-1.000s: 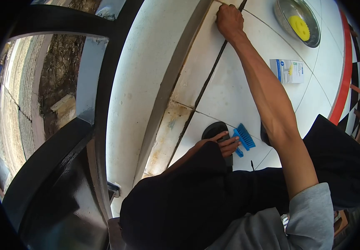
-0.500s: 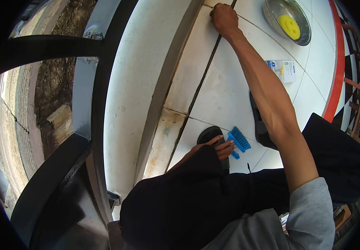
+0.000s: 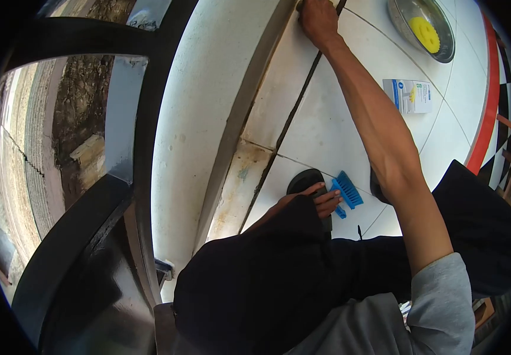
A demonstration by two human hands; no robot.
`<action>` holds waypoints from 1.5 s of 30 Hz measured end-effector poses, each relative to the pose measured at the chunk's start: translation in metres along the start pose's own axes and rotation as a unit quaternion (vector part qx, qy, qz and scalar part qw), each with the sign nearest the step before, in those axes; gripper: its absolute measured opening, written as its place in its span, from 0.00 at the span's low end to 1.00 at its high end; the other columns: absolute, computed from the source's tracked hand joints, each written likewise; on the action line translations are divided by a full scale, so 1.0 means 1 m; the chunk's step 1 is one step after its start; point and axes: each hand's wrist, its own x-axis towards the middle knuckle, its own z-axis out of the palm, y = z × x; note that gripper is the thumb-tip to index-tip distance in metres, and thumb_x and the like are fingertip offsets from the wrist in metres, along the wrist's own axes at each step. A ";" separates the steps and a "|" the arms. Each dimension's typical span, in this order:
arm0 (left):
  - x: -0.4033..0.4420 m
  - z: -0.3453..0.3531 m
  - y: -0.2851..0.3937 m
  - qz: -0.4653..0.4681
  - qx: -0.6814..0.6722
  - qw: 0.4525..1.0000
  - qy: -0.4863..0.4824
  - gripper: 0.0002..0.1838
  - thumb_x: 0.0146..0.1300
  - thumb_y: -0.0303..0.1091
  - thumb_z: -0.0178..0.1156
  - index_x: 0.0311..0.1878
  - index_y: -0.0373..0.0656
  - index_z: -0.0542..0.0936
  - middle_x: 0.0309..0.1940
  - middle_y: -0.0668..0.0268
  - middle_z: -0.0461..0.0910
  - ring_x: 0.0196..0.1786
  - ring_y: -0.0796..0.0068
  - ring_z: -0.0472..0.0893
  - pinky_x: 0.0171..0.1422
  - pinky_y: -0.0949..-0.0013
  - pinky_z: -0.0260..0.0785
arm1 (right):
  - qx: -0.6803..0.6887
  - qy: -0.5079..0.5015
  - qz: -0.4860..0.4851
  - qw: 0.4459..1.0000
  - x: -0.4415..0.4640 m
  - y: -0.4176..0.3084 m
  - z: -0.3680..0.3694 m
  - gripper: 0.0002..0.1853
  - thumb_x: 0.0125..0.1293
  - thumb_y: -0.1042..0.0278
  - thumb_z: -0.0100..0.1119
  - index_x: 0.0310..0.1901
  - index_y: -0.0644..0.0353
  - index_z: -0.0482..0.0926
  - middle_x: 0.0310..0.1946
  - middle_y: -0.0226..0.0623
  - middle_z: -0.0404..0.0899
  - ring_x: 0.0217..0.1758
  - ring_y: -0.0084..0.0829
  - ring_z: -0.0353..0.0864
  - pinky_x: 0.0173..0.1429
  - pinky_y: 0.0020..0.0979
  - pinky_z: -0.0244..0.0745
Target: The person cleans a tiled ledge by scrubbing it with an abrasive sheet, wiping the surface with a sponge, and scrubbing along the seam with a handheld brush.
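Observation:
My right hand (image 3: 319,22) is stretched far forward to the top edge of the view, low over the stained floor tiles beside the wall ledge. Its fingers are curled closed; a bit of something dark shows at their far side, too hidden to name. Lower down, my left hand (image 3: 324,200) lies by my bent knee with its fingers extended and slightly apart, over a black sandal (image 3: 304,179). Just right of those fingertips is a blue scrub brush (image 3: 347,190), bristles facing up and right, lying on the white tiles.
A metal bowl (image 3: 396,22) with a yellow smiley-face sponge (image 3: 425,34) stands at upper right. Below it lies a white and blue box (image 3: 408,96). A white wall (image 3: 202,89) and black metal frame (image 3: 143,118) run along the left. A red strip (image 3: 484,136) borders the tiles.
The view has shifted, so the floor, bowl, box and brush appear farther right and higher. My right hand, still closed, sits nearer the top edge. My left hand keeps its place by the brush.

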 end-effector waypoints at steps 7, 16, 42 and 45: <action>0.002 0.026 0.006 -0.040 -0.019 0.999 0.013 0.20 0.71 0.42 0.47 0.64 0.48 0.69 0.74 0.63 0.61 0.78 0.63 0.57 0.78 0.46 0.50 | 0.050 -0.207 -0.110 0.971 -0.209 -0.129 -0.088 0.12 0.51 0.84 0.58 0.39 0.79 0.81 0.49 0.55 0.74 0.47 0.44 0.76 0.45 0.34 0.84; 0.001 -0.013 0.002 0.013 0.088 0.985 -0.150 0.26 0.76 0.42 0.38 0.74 0.51 0.59 0.79 0.67 0.49 0.82 0.68 0.44 0.83 0.44 0.35 | 0.068 -0.112 -0.024 0.991 -0.108 -0.078 -0.060 0.03 0.51 0.82 0.54 0.29 0.70 0.77 0.41 0.52 0.75 0.43 0.49 0.75 0.40 0.44 0.79; -0.004 0.026 0.009 0.072 0.326 0.935 -0.121 0.24 0.76 0.48 0.41 0.69 0.48 0.64 0.75 0.59 0.58 0.79 0.66 0.54 0.80 0.45 0.42 | 0.014 -0.312 -0.076 0.947 -0.205 -0.140 -0.114 0.08 0.45 0.84 0.64 0.31 0.74 0.83 0.37 0.54 0.74 0.42 0.42 0.77 0.37 0.32 0.83; 0.004 -0.007 0.007 0.023 0.064 0.974 -0.217 0.34 0.73 0.56 0.37 0.77 0.52 0.51 0.79 0.69 0.50 0.82 0.70 0.45 0.82 0.41 0.31 | -0.039 -0.204 -0.012 0.978 -0.147 -0.105 -0.089 0.02 0.48 0.85 0.62 0.26 0.70 0.81 0.34 0.52 0.75 0.39 0.42 0.78 0.33 0.33 0.82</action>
